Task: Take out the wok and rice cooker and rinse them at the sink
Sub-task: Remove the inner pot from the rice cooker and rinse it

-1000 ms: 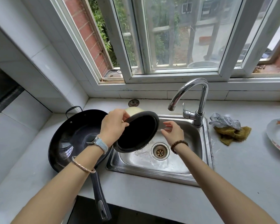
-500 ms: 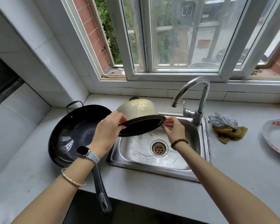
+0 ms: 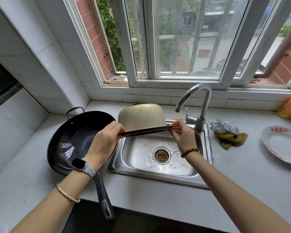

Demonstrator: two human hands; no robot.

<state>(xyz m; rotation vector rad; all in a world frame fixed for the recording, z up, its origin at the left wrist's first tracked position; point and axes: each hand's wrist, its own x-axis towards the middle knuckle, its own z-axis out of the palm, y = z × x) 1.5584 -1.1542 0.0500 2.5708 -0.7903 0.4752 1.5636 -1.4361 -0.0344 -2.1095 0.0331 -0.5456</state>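
Pot inverted, mouth down over sink, rim level between left hand and right hand, each pinching its side.

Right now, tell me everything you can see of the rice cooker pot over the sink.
The rice cooker pot is a metal pot, pale gold outside with a dark flared rim. It is held upside down, mouth toward the sink, rounded base uppermost, rim slightly lower at left. The left hand pinches the rim's left edge and the right hand its right edge; nothing else touches it. It hangs over the basin's back part, left of the faucet.
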